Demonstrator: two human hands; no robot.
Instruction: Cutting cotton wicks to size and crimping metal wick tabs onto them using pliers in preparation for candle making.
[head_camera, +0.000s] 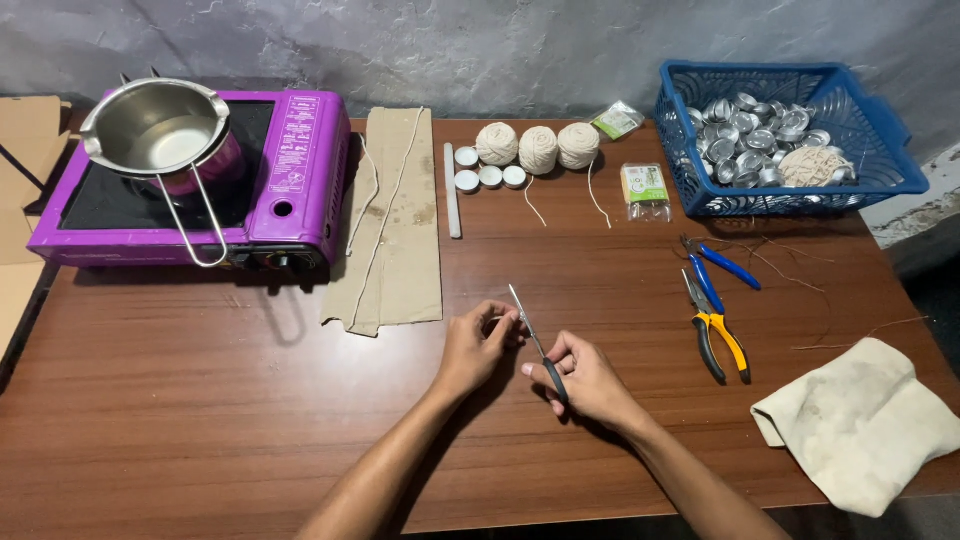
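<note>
**Fingers on a slim metal tool above the counter**

Head view: fingers (552, 372) of the right hand (585, 383) are curled closed round the dark handle of a slim metal tool (531, 333), whose bright tip points away from the person. The left hand (478, 343) has its fingertips pinched at the tool's shaft; whether they hold anything small cannot be told. Both hands hover just above the brown wooden counter (200, 400), near its middle. To the right lie yellow-handled pliers (722, 340), blue-handled pliers (722, 265) and a cream cloth (862, 420). Behind stand three string balls (538, 148), a blue basket (880, 150) of metal cups, and a purple stove (290, 190) bearing a steel pot (160, 125)
</note>
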